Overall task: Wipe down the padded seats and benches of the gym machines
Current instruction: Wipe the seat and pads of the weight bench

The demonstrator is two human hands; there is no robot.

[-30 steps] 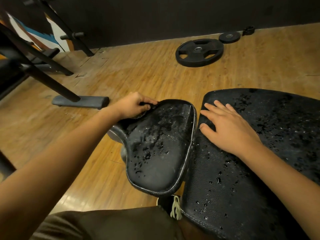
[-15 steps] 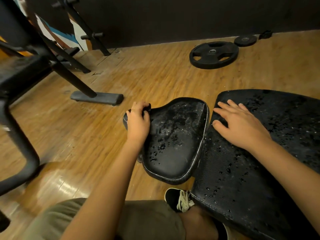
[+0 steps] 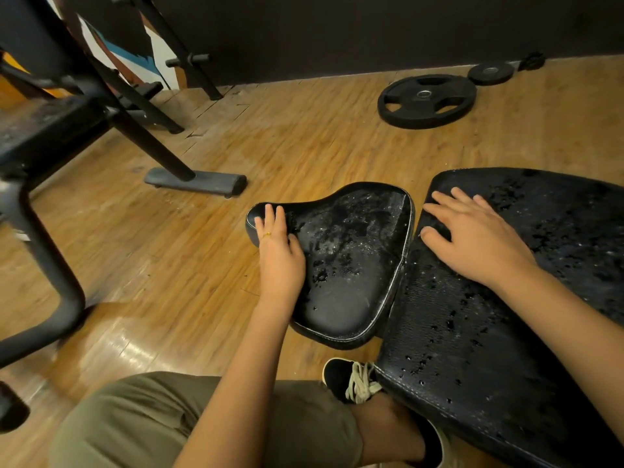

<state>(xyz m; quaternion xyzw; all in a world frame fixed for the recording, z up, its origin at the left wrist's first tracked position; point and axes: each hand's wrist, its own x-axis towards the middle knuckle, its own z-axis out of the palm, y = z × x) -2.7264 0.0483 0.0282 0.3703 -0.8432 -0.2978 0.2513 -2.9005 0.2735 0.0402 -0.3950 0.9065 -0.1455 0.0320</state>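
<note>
A small black padded seat (image 3: 354,265), wet with droplets and smears, sits in the middle. Right of it lies a larger textured black bench pad (image 3: 506,332), also dotted with droplets. My left hand (image 3: 280,255) lies on the seat's narrow left end. Its fingers press down a small dark cloth (image 3: 292,221), which only peeks out beside them. My right hand (image 3: 472,238) rests flat on the top left of the bench pad, fingers spread, holding nothing.
The floor is wood. A machine's black frame (image 3: 50,265) and its rubber foot (image 3: 196,182) stand to the left. A large weight plate (image 3: 427,101) and a small one (image 3: 490,73) lie by the far wall. My shoe (image 3: 351,380) is under the bench's near edge.
My left hand has swung from gripping the seat's far left edge to lying along its narrow end. The view has shifted left and back. My right hand has stayed on the bench pad.
</note>
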